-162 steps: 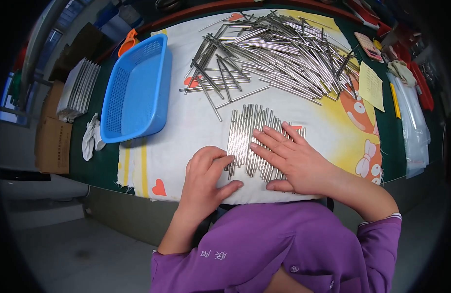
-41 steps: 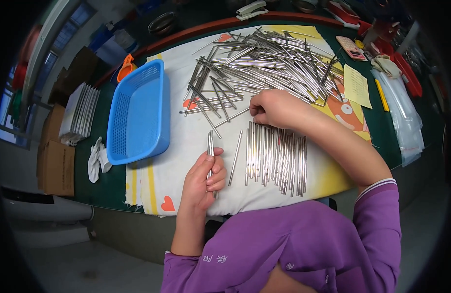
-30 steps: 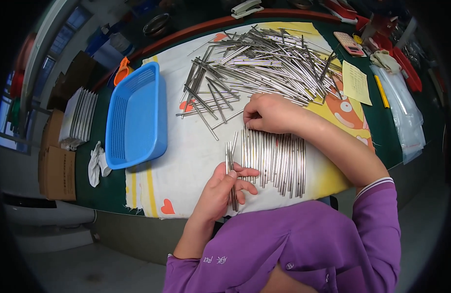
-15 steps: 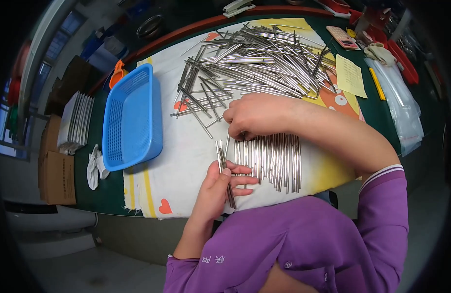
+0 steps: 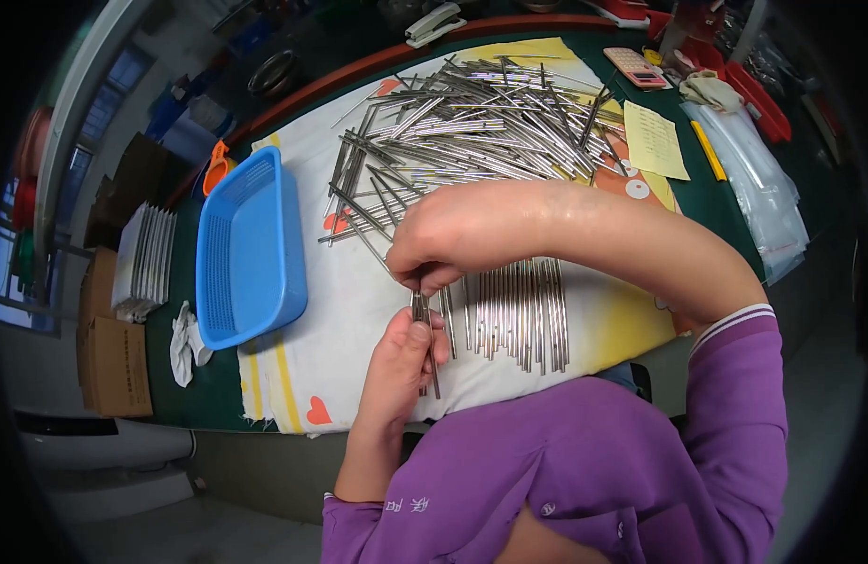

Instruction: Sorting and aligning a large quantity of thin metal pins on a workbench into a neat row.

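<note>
Close in, the left hand (image 5: 396, 359) grips a few rods (image 5: 436, 378) pointing away from the body, the right hand (image 5: 445, 230) bent over their far tips, fingers closed on what I can't tell, while the row (image 5: 523, 315) lies roughly parallel just rightward and the heap (image 5: 509, 127) sprawls beyond.

Clock positions are taken from the left hand (image 5: 396, 357), which grips a small bunch of metal rods (image 5: 436, 376). The right hand (image 5: 443, 230) is at 12 o'clock — fingers bent down to the bunch's upper ends. Between 2 and 3 o'clock lies a side-by-side row of rods (image 5: 519, 315); at 1 o'clock, a crisscrossed pile of rods (image 5: 495, 132). A blue basket (image 5: 251, 258) sits at 10 o'clock — tray interior bare.
</note>
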The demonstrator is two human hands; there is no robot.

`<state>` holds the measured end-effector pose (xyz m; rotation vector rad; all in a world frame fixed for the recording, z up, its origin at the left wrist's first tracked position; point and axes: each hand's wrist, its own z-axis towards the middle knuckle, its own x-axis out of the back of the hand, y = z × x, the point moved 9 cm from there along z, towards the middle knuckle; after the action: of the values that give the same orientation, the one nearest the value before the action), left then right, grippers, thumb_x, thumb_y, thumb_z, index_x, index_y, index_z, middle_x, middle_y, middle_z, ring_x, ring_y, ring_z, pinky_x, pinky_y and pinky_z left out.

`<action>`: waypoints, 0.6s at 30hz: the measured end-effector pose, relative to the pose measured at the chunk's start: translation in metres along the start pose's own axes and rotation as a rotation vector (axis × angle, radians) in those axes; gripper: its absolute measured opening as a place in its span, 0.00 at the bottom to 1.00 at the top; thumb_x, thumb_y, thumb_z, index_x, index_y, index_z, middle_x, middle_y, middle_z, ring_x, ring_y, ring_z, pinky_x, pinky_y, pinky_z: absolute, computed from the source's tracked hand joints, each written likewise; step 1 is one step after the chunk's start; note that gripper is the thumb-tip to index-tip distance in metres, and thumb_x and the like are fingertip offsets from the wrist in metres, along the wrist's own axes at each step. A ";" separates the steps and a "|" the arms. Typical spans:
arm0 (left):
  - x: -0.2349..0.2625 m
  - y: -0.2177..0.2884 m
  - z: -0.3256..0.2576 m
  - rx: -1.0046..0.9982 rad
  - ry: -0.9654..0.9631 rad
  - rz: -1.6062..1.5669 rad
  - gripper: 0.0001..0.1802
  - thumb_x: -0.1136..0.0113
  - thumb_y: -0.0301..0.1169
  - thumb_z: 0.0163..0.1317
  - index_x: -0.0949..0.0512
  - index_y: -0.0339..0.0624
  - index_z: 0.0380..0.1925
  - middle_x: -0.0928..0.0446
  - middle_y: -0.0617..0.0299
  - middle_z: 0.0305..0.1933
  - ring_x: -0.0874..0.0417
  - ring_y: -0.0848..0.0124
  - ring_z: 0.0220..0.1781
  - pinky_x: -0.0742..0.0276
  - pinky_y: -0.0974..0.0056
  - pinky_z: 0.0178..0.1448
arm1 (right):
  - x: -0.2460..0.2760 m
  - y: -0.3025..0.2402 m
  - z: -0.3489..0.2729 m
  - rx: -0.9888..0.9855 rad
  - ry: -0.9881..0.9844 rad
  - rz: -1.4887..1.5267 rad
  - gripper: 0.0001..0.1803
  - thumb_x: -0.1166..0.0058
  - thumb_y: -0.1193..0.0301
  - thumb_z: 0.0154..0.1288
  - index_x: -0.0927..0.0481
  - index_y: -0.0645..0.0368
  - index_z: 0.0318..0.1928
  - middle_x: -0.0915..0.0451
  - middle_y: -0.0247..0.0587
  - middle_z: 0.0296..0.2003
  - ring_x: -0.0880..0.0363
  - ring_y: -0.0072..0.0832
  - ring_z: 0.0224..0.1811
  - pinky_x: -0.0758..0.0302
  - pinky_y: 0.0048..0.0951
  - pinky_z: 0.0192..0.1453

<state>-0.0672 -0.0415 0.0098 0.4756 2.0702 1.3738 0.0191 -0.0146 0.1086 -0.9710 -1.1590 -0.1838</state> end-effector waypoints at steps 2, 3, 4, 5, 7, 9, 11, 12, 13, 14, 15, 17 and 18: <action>-0.012 -0.009 0.001 0.121 -0.084 -0.038 0.13 0.60 0.40 0.70 0.34 0.42 0.35 0.42 0.71 0.18 0.43 0.81 0.19 0.50 0.76 0.20 | 0.001 0.011 -0.010 -0.023 0.093 0.107 0.07 0.43 0.72 0.51 0.24 0.61 0.31 0.23 0.42 0.28 0.25 0.40 0.36 0.29 0.37 0.39; -0.011 -0.012 0.003 0.121 -0.085 -0.040 0.13 0.60 0.40 0.70 0.34 0.42 0.35 0.42 0.71 0.18 0.43 0.81 0.19 0.50 0.76 0.20 | 0.003 0.022 -0.021 -0.071 0.135 0.055 0.07 0.43 0.72 0.51 0.23 0.59 0.32 0.23 0.40 0.28 0.25 0.39 0.36 0.28 0.36 0.39; -0.009 -0.014 0.004 0.116 -0.077 -0.133 0.13 0.60 0.40 0.70 0.34 0.42 0.35 0.43 0.71 0.18 0.42 0.81 0.19 0.48 0.76 0.20 | 0.006 0.032 -0.031 -0.116 0.179 0.004 0.07 0.43 0.73 0.51 0.23 0.58 0.32 0.24 0.39 0.28 0.25 0.39 0.36 0.28 0.36 0.40; -0.007 -0.014 0.005 0.112 -0.068 -0.225 0.14 0.60 0.41 0.70 0.34 0.42 0.35 0.43 0.70 0.18 0.42 0.80 0.18 0.45 0.76 0.20 | 0.004 0.038 -0.039 -0.115 0.178 0.003 0.07 0.43 0.73 0.51 0.23 0.58 0.32 0.24 0.39 0.28 0.25 0.39 0.36 0.28 0.36 0.40; -0.011 -0.012 0.004 0.143 -0.016 -0.244 0.14 0.61 0.40 0.71 0.34 0.42 0.35 0.42 0.70 0.18 0.42 0.81 0.18 0.45 0.75 0.19 | -0.014 0.047 -0.049 -0.128 0.016 -0.060 0.06 0.43 0.73 0.50 0.22 0.57 0.31 0.24 0.38 0.29 0.25 0.38 0.36 0.28 0.35 0.40; -0.009 -0.012 0.006 0.170 0.035 -0.259 0.14 0.63 0.39 0.71 0.34 0.42 0.35 0.42 0.71 0.18 0.41 0.81 0.18 0.45 0.75 0.18 | -0.020 0.051 -0.051 -0.133 -0.010 -0.092 0.05 0.42 0.73 0.49 0.21 0.55 0.30 0.25 0.37 0.29 0.26 0.36 0.38 0.28 0.34 0.41; -0.020 -0.013 0.009 0.227 -0.122 -0.414 0.12 0.62 0.38 0.71 0.34 0.42 0.35 0.40 0.69 0.20 0.42 0.82 0.16 0.46 0.76 0.15 | -0.024 0.047 -0.048 -0.047 -0.034 -0.153 0.06 0.42 0.74 0.48 0.21 0.55 0.30 0.25 0.36 0.30 0.26 0.35 0.40 0.27 0.35 0.40; -0.020 -0.014 0.010 0.227 -0.119 -0.413 0.12 0.62 0.38 0.71 0.34 0.42 0.35 0.40 0.69 0.20 0.42 0.82 0.16 0.46 0.76 0.15 | -0.023 0.045 -0.045 -0.045 -0.034 -0.151 0.06 0.42 0.74 0.48 0.21 0.55 0.30 0.25 0.36 0.30 0.26 0.35 0.40 0.27 0.35 0.40; -0.020 -0.016 0.011 0.234 -0.116 -0.431 0.11 0.62 0.37 0.71 0.34 0.42 0.35 0.39 0.69 0.21 0.43 0.82 0.16 0.47 0.77 0.15 | -0.025 0.045 -0.043 -0.080 -0.078 -0.190 0.06 0.42 0.74 0.48 0.20 0.54 0.30 0.25 0.35 0.31 0.26 0.35 0.41 0.27 0.36 0.40; -0.021 -0.016 0.012 0.241 -0.112 -0.449 0.11 0.61 0.37 0.70 0.35 0.42 0.36 0.37 0.68 0.22 0.43 0.83 0.16 0.49 0.78 0.14 | -0.027 0.046 -0.039 -0.115 -0.121 -0.229 0.07 0.42 0.73 0.47 0.20 0.54 0.31 0.25 0.34 0.31 0.26 0.35 0.41 0.26 0.36 0.39; -0.024 -0.014 0.013 0.244 -0.112 -0.445 0.11 0.61 0.37 0.70 0.35 0.42 0.36 0.37 0.68 0.22 0.43 0.83 0.16 0.49 0.78 0.14 | -0.026 0.046 -0.033 -0.116 -0.117 -0.226 0.07 0.42 0.73 0.47 0.20 0.54 0.31 0.25 0.34 0.31 0.26 0.35 0.41 0.26 0.36 0.39; -0.021 -0.010 0.015 0.232 0.010 -0.261 0.07 0.58 0.33 0.69 0.35 0.42 0.36 0.35 0.67 0.25 0.45 0.84 0.15 0.50 0.78 0.15 | -0.043 0.059 -0.027 -0.232 -0.357 -0.322 0.07 0.45 0.72 0.50 0.20 0.54 0.32 0.24 0.36 0.33 0.25 0.36 0.42 0.25 0.37 0.39; -0.021 -0.011 0.016 0.231 0.008 -0.257 0.07 0.58 0.33 0.69 0.35 0.42 0.36 0.35 0.67 0.25 0.45 0.84 0.15 0.50 0.78 0.15 | -0.044 0.056 -0.023 -0.234 -0.353 -0.323 0.07 0.45 0.72 0.50 0.20 0.54 0.32 0.24 0.36 0.33 0.25 0.36 0.42 0.25 0.37 0.39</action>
<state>-0.0407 -0.0470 0.0010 0.2845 2.2190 0.9964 0.0488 -0.0126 0.0395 -1.0412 -1.6464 -0.4273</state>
